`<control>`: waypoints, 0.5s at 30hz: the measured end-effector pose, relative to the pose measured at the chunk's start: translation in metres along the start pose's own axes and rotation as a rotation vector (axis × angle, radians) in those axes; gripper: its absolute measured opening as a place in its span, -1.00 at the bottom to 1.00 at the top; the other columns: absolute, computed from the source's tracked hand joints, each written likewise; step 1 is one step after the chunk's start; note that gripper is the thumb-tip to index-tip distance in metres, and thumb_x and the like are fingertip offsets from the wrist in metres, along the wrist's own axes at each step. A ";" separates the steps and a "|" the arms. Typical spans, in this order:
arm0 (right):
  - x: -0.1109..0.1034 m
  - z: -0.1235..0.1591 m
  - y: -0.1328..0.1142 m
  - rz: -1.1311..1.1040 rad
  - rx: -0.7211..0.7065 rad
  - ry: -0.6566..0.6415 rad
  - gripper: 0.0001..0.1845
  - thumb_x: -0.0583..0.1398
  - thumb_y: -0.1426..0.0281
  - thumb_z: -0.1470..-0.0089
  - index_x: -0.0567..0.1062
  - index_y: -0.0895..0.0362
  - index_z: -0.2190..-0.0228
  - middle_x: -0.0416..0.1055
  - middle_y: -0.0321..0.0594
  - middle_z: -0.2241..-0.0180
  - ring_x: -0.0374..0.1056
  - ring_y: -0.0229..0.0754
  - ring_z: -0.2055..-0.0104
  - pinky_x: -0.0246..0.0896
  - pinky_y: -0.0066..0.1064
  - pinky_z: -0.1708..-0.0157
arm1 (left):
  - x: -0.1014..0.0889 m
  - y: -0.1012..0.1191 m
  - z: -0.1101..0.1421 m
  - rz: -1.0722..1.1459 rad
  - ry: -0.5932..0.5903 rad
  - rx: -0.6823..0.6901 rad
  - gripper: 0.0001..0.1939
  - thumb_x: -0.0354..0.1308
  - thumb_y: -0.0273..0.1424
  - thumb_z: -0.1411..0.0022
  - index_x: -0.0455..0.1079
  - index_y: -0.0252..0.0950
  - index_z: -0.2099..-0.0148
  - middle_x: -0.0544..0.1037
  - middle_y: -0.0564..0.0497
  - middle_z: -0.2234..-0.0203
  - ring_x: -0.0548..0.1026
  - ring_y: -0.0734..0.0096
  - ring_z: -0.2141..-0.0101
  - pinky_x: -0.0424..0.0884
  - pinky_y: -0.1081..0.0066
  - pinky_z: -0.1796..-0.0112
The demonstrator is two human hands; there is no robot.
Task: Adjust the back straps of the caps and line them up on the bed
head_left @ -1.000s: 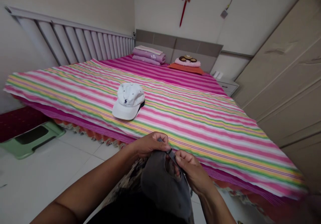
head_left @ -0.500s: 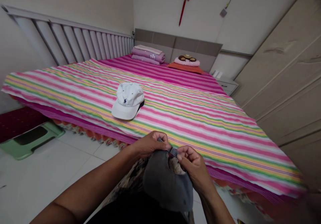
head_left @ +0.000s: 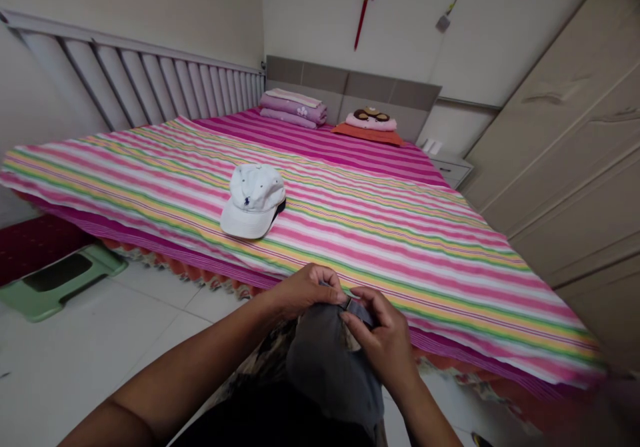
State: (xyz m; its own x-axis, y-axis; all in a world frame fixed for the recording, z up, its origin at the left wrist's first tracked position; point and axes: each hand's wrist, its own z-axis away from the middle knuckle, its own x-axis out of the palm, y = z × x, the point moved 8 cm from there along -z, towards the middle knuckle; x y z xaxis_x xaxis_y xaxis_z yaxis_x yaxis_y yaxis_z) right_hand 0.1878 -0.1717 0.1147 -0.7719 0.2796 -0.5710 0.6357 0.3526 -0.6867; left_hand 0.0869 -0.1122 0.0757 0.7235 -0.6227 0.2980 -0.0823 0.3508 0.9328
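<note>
A rainbow-striped bedsheet (head_left: 400,260) is lying across the bed ahead of me, w/ a white cotton baseball cap (head_left: 253,201) resting on it, well apart from my hands. My left hand (head_left: 305,291) is pinching the back edge of a grey cloth cap (head_left: 325,373), fingers closed, and my right hand (head_left: 383,343) is gripping its dark adjuster strap (head_left: 359,312). Cap's hanging just below both hands, strap running crosswise between them.

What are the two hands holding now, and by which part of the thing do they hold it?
The left hand and right hand hold a grey baseball cap by its back strap.
</note>
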 end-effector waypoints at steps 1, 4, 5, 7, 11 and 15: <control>-0.001 -0.001 -0.006 0.027 -0.060 0.008 -0.74 0.19 0.37 0.07 0.37 0.07 0.25 0.40 -0.24 0.41 0.33 -0.19 0.38 0.22 -0.38 0.39 | 0.001 0.000 0.000 -0.002 -0.003 -0.002 -0.72 0.29 -0.32 0.21 0.29 -0.39 0.54 0.29 0.15 0.73 0.17 0.69 0.70 0.04 0.59 0.63; -0.002 0.000 -0.018 0.081 -0.182 -0.001 -0.81 0.14 0.43 0.01 0.39 0.08 0.26 0.40 -0.22 0.42 0.33 -0.20 0.38 0.23 -0.39 0.41 | 0.003 -0.001 0.000 -0.008 -0.018 -0.010 -0.72 0.29 -0.32 0.22 0.29 -0.40 0.54 0.28 0.16 0.73 0.14 0.70 0.70 0.01 0.59 0.64; -0.002 0.000 -0.020 0.094 -0.195 -0.007 -0.82 0.13 0.44 0.00 0.39 0.09 0.27 0.40 -0.22 0.43 0.33 -0.20 0.39 0.22 -0.39 0.42 | 0.003 -0.001 0.000 -0.007 -0.027 -0.012 -0.72 0.29 -0.32 0.22 0.29 -0.40 0.54 0.28 0.16 0.73 0.14 0.70 0.70 0.01 0.58 0.64; -0.002 0.001 -0.022 0.117 -0.198 -0.007 -0.83 0.12 0.44 0.00 0.38 0.10 0.27 0.39 -0.21 0.43 0.33 -0.19 0.39 0.22 -0.39 0.43 | 0.004 -0.002 0.000 0.002 -0.040 -0.005 -0.73 0.28 -0.32 0.21 0.29 -0.40 0.54 0.27 0.15 0.72 0.14 0.69 0.69 0.01 0.58 0.63; -0.001 0.001 -0.020 0.133 -0.172 -0.010 -0.83 0.12 0.44 0.01 0.37 0.10 0.28 0.40 -0.21 0.41 0.34 -0.19 0.37 0.23 -0.39 0.40 | 0.003 -0.004 -0.001 0.008 -0.022 0.027 -0.79 0.24 -0.38 0.17 0.27 -0.38 0.56 0.28 0.15 0.71 0.15 0.68 0.68 0.03 0.57 0.61; 0.000 -0.002 -0.015 0.116 -0.132 -0.028 -0.86 0.13 0.44 0.04 0.39 0.09 0.33 0.41 -0.25 0.44 0.33 -0.20 0.40 0.21 -0.40 0.43 | 0.003 -0.004 -0.003 0.013 -0.002 0.061 -0.84 0.19 -0.44 0.17 0.24 -0.37 0.58 0.28 0.15 0.70 0.14 0.69 0.68 0.03 0.57 0.61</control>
State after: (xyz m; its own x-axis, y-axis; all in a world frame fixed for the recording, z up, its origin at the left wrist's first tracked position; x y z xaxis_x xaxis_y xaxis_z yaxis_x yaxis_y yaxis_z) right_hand 0.1779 -0.1749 0.1261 -0.6914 0.3011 -0.6567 0.7126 0.4341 -0.5512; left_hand 0.0910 -0.1135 0.0724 0.7205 -0.6202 0.3103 -0.1334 0.3152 0.9396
